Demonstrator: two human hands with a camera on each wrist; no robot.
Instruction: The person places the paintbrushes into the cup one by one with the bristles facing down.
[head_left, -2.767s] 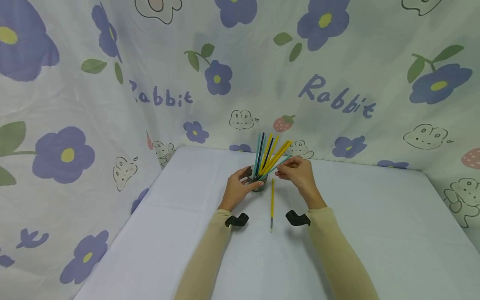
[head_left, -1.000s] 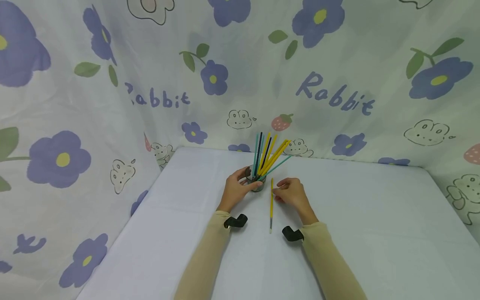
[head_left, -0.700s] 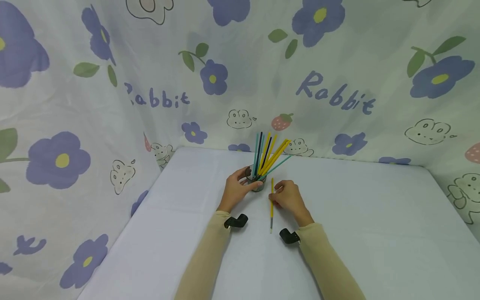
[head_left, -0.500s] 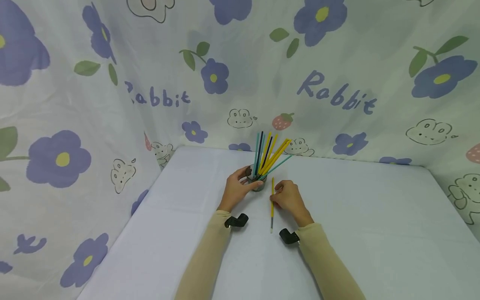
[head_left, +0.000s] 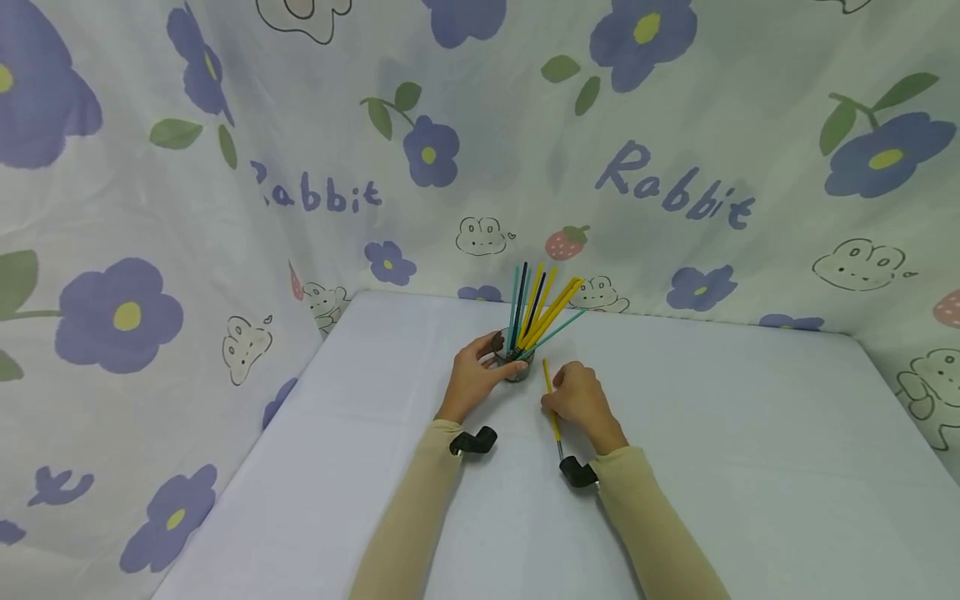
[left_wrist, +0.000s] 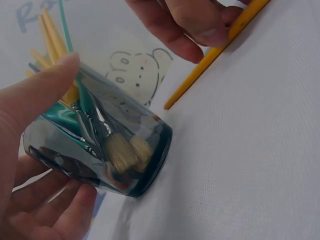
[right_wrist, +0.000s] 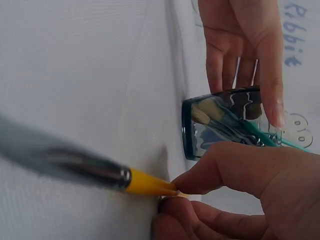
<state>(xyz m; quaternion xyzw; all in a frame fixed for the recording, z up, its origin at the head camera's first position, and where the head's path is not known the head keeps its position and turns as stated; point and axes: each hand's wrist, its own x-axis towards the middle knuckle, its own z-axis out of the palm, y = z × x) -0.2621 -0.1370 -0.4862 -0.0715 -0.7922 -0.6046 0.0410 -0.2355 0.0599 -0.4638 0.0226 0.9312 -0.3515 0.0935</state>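
My left hand (head_left: 471,379) holds a clear glass cup (left_wrist: 125,125) from the left, thumb on the near side and fingers behind. Several paintbrushes (head_left: 534,308) with yellow, teal and dark blue handles stand in the cup, bristles down. Just right of the cup, my right hand (head_left: 579,398) pinches a yellow-handled paintbrush (head_left: 556,427) between thumb and fingers. In the right wrist view its metal ferrule (right_wrist: 85,167) extends toward the camera. The handle's end points toward the back, close to the white cloth, as the left wrist view shows.
A white cloth covers the table (head_left: 750,433). Behind and to the left hangs a curtain (head_left: 510,125) printed with purple flowers, rabbits and lettering. A black wrist mount (head_left: 474,440) sits on the left sleeve and another mount (head_left: 577,472) on the right.
My right hand has left the teal brush in the cup, come nearer and pinched the yellow paintbrush on the table. That brush has turned, its bristle end swinging right. The left hand stays on the cup.
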